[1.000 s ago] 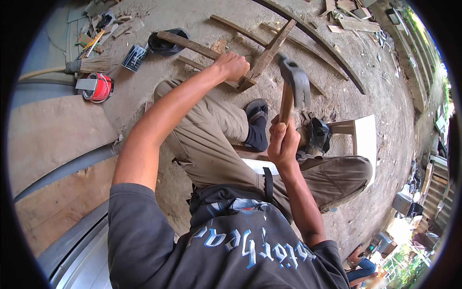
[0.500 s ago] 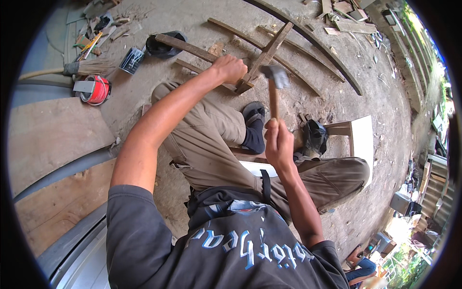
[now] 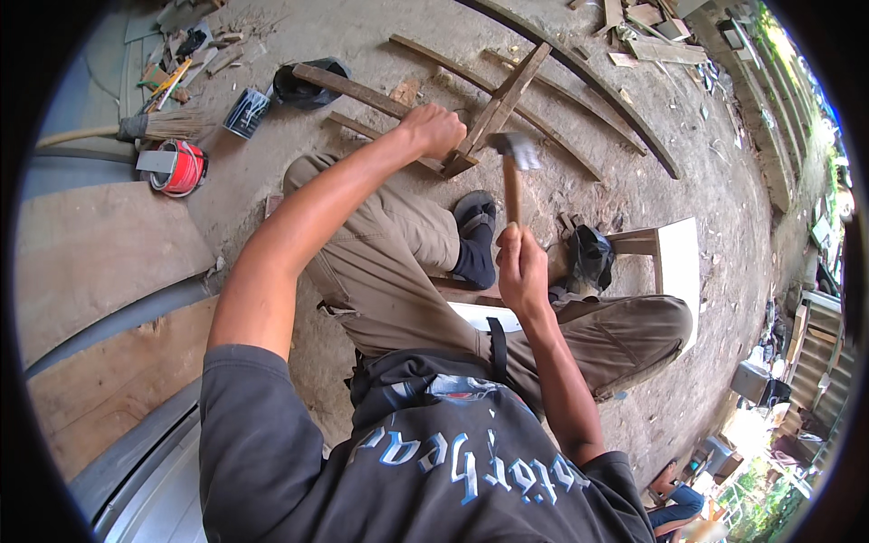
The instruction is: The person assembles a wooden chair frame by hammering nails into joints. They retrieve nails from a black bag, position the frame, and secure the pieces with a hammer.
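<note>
My left hand (image 3: 434,132) is closed around a wooden slat (image 3: 348,88), close to where it meets a wooden crosspiece (image 3: 509,95). Several slats join this crosspiece to make a rough frame lying over the dirt ground. A claw hammer (image 3: 513,185) stands upright in my right hand (image 3: 523,262), which grips its wooden handle. The grey metal head, slightly blurred, is a short gap to the right of the crosspiece's near end.
A long curved wooden strip (image 3: 593,77) passes beyond the frame. To the left stand a red bucket (image 3: 184,169), a dark-labelled can (image 3: 246,115) and a black bucket (image 3: 312,83), with a broom (image 3: 163,127) nearby. A black plastic bag (image 3: 590,253) lies by a white-topped stool (image 3: 679,271).
The hammer head has dipped slightly toward me and a little left. My left hand keeps its hold on the slat, and the frame stays where it was.
</note>
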